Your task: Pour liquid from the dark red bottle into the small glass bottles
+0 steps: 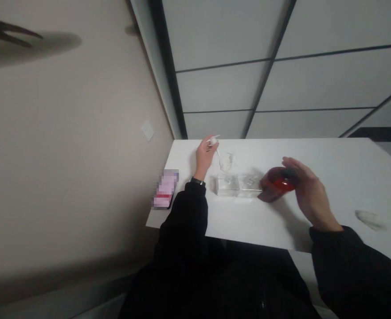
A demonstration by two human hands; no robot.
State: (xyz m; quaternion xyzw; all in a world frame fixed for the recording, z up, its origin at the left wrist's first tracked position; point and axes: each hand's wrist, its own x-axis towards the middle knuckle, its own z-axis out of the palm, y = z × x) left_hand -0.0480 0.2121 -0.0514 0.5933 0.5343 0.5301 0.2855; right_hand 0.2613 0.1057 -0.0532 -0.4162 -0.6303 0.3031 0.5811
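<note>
My left hand [205, 156] is raised over the far left part of the white table [331, 177], fingers pinched on a small white pump or dropper top [213, 141] with a thin tube hanging down. My right hand [305, 190] is curled round a dark red bottle [277, 182] lying tilted on the table. Between my hands stands a clear plastic box [238, 184]. A crumpled piece of clear wrap [227, 161] lies just behind it.
A phone [165, 189] rests near the table's left edge. A beige wall with a white switch plate [147, 130] runs along the left. Grey panels with dark frames stand behind the table. A grey smudge [368, 219] marks the tabletop at right.
</note>
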